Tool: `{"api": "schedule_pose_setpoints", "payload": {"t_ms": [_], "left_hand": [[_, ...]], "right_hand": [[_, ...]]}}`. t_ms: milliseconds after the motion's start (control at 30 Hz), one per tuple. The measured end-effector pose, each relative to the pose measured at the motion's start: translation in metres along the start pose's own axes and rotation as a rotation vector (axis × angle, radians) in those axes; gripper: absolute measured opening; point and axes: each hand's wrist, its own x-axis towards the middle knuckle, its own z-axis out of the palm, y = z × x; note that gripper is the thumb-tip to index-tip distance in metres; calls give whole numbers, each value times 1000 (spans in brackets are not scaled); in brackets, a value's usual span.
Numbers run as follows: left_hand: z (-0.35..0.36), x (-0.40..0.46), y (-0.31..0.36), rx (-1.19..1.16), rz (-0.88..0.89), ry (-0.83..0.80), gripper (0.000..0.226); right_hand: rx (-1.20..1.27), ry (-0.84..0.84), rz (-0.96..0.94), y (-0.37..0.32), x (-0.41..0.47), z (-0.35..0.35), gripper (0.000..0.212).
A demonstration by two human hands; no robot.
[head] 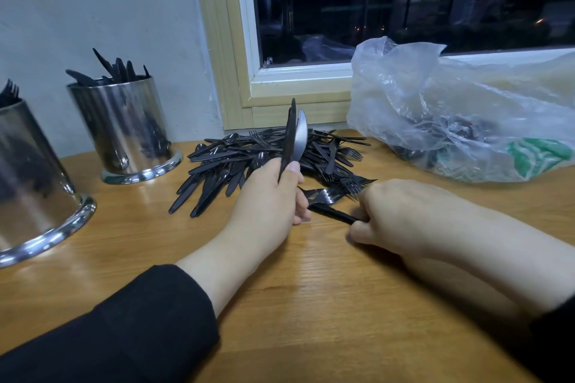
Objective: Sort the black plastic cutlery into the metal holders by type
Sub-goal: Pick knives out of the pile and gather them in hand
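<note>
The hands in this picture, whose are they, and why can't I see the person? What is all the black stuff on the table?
There is one picture, taken by a camera worn on the person's head, so you see what they see: their own two arms reaching forward. No machine here.

The left hand holds a few black plastic spoons standing upright. The right hand grips black forks lying low over the wooden table.

Behind the hands is a pile of mixed cutlery waiting to be sorted. On the left stand two shiny metal holders: the far holder has knives sticking out, and the near holder shows fork tips. On the right sits a crumpled clear plastic bag with more dark pieces inside, below a dark window.
</note>
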Motion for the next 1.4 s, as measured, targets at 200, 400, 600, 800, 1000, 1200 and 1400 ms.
{"api": "schedule_pose_setpoints", "payload": {"t_ms": [200,400,600,800,1000,1200,1400], "left_hand": [[-2,6,-6,-42,-37,81,30],[-2,8,-7,-112,-70,133,30],[-5,8,-7,-204,-47,177,29],[-5,7,-7,-201,-49,160,29],[-5,5,-5,-205,-48,139,29],[-6,4,-4,-192,-33,125,29],[-6,3,-3,-193,-10,147,29]], "right_hand": [[7,-1,-6,4,2,-1,36],[59,13,-47,1,0,2,31],[143,52,-55,6,3,0,25],[152,39,-47,10,7,4,22],[230,24,-162,12,5,4,13],[237,33,-236,12,5,4,12],[60,112,-297,5,5,4,18]]}}
